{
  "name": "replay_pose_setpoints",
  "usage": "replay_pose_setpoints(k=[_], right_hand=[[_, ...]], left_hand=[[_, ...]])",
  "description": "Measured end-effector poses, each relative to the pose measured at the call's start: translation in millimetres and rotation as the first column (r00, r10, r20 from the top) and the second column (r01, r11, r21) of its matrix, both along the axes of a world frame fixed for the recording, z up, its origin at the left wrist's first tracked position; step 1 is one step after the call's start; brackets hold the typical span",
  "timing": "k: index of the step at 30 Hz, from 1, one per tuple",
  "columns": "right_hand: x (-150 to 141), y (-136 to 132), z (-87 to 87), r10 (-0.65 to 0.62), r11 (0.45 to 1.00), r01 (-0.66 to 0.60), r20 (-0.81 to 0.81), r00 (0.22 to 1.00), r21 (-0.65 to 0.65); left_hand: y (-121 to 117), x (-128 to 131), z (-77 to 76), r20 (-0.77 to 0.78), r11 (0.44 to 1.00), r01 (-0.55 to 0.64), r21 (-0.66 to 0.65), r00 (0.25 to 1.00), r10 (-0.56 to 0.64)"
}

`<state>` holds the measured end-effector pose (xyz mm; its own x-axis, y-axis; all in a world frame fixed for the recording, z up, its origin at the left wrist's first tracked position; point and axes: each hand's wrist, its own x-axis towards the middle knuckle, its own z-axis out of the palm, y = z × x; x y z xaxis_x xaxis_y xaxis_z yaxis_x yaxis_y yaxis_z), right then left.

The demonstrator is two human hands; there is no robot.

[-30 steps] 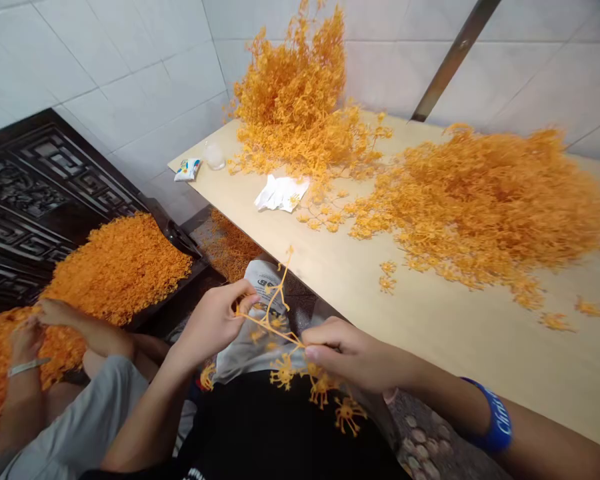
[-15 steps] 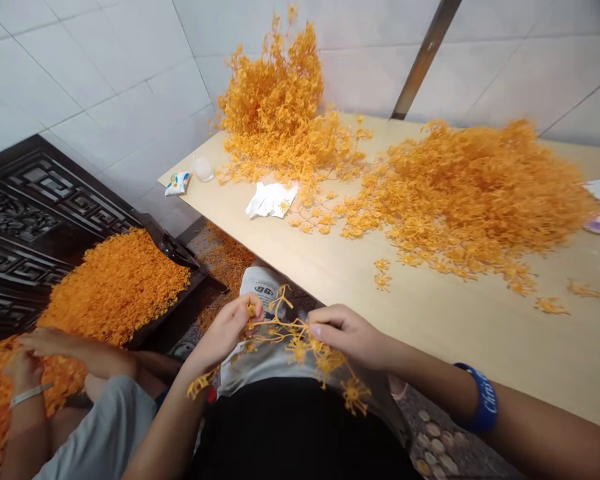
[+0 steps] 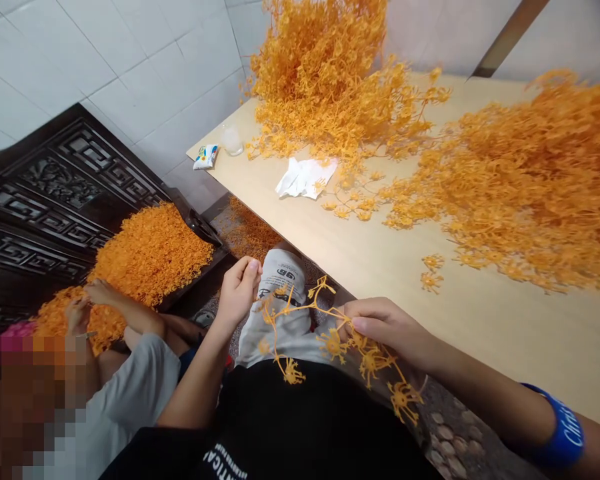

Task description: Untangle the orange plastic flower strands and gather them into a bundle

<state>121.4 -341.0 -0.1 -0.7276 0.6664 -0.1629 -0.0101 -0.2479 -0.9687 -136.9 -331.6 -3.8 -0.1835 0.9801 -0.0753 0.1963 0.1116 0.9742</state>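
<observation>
My right hand (image 3: 387,328) pinches an orange branched flower stem (image 3: 333,344) between thumb and fingers. Thin bare twigs of it reach left, and flower-like tips hang below over my lap. To the left, my left hand (image 3: 239,291) is closed, thumb pressed on the index finger, apart from the stem's main part. Whatever it may hold is hidden. Behind my hands is pale printed cloth (image 3: 280,283) over my leg.
On the table (image 3: 300,230) lie two heaps of orange flower stems (image 3: 325,73) (image 3: 535,180), a torn white paper (image 3: 305,179), a glass (image 3: 231,141) and a small packet (image 3: 206,157). At left, a person's hands (image 3: 93,300) work by an orange pile (image 3: 150,250) on a dark carved bench (image 3: 65,183).
My left hand has come away from the stem and moved up slightly; the stem's left twigs now hang free. My right hand still holds it. The view has shifted, with table things appearing larger.
</observation>
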Motion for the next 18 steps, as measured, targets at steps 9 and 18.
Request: replay_pose_setpoints(k=[9,18], right_hand=[[-2,4,3.1,0.158,0.971,-0.138,-0.091,0.983,0.194],[-6,-5,10.8,0.356,0.902,-0.329,-0.053,0.933,0.28]], left_hand=[[20,-43,-18.4,0.018,0.967,-0.236,0.1,0.972,0.236],[31,-84,-40.5,-0.253,0.854,-0.468,0.225,0.819,0.515]])
